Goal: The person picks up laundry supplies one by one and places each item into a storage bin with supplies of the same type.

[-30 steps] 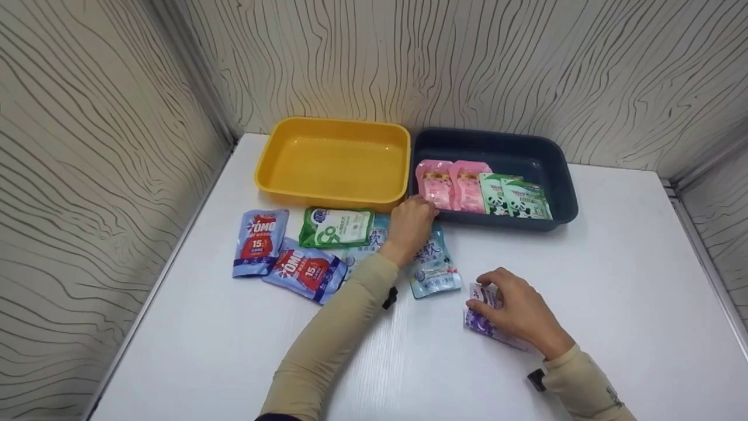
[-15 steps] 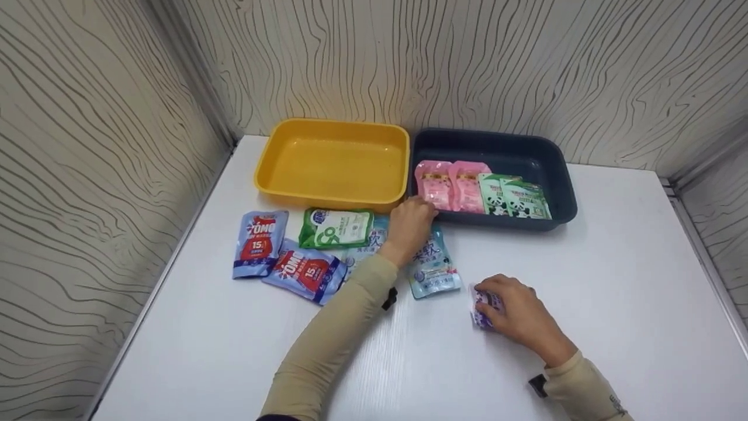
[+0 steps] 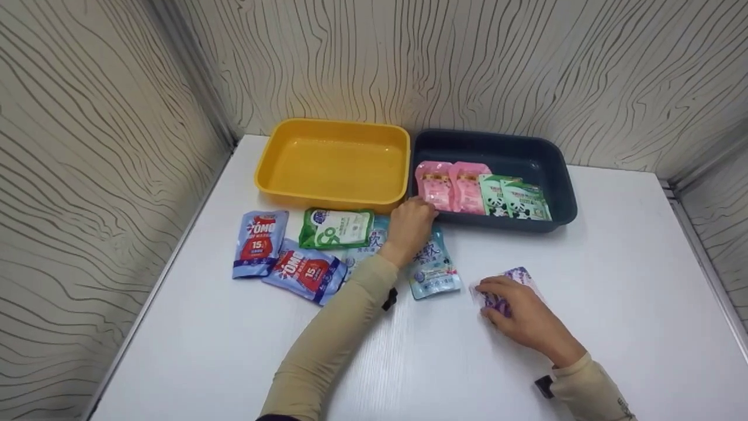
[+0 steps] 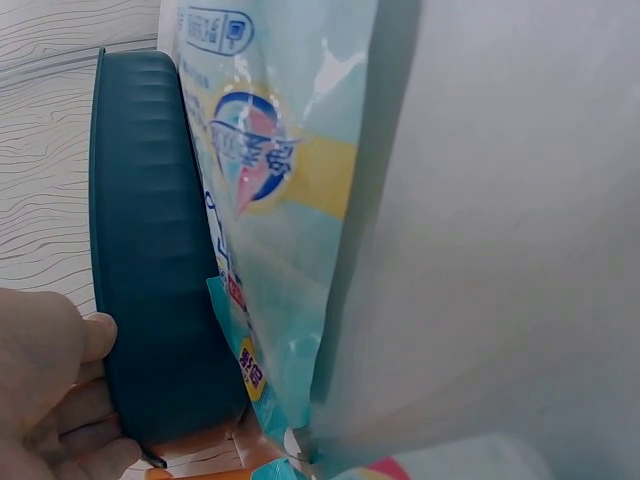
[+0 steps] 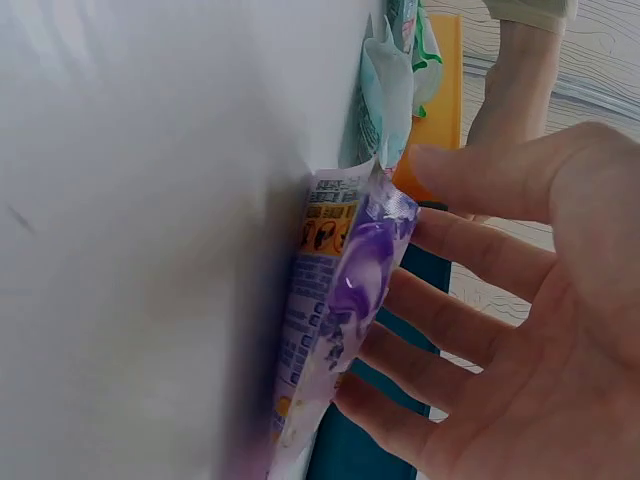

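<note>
In the head view my left hand (image 3: 410, 231) grips the front rim of the dark blue bin (image 3: 502, 221), near its left corner. The left wrist view shows thumb and fingers at that rim, beside a teal laundry pouch (image 4: 275, 250). My right hand (image 3: 529, 321) is over a purple pouch (image 3: 519, 273) on the white table, partly hiding it. Close up, the right fingers (image 5: 450, 320) lie spread and relaxed along the purple pouch's side, and the thumb stays near its top corner. Two pink pouches (image 3: 435, 187) and two green panda pouches (image 3: 526, 202) lie in the bin.
A yellow bin (image 3: 333, 166) stands left of the dark one, against the patterned wall (image 3: 362, 64). In front lie two blue OMO pouches (image 3: 260, 242), a green-and-white pouch (image 3: 339, 228) and teal pouches (image 3: 435, 280), partly under the left forearm.
The purple pouch has turned under my right hand, its far end swinging from the lower right to the upper right. My right hand has shifted slightly right; the left has stayed at the rim.
</note>
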`<state>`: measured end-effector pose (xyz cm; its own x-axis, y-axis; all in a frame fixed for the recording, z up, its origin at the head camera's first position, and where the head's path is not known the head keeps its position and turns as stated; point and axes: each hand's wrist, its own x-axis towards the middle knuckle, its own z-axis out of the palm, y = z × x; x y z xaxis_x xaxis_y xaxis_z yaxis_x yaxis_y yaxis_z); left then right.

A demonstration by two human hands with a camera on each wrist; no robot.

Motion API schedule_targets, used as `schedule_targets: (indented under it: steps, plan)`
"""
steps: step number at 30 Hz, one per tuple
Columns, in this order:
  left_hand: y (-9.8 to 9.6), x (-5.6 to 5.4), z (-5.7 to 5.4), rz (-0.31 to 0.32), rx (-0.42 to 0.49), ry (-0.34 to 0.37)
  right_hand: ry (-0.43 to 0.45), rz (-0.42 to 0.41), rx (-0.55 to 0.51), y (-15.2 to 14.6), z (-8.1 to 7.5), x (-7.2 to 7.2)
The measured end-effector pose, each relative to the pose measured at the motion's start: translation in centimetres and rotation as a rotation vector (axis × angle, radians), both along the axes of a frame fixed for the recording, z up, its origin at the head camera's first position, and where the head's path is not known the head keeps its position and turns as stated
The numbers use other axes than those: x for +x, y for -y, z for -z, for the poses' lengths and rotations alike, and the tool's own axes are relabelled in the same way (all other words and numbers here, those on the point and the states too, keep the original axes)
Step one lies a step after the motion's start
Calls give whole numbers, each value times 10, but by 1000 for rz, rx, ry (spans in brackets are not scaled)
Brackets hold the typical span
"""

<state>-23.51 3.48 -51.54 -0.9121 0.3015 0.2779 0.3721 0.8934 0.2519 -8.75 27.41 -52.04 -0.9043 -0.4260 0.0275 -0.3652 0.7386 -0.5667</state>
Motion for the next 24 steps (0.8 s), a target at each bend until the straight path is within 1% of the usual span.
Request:
schedule_targets:
  steps: [11, 15, 19, 21, 24]
  plan:
    - [0, 0, 1, 1, 22, 14, -42, -16, -28, -9, 3, -3]
    - [0, 0, 1, 1, -3, 4, -50, -2, -24, -16, 3, -5]
    - [0, 0, 1, 1, -36, -9, -51, 9, -44, -25, 4, -5]
    - [0, 0, 1, 1, -39, -12, -74, 11, -67, -29, 5, -6]
    - [1, 0, 1, 2, -34, -13, -140, 34, -121, -33, 8, -7]
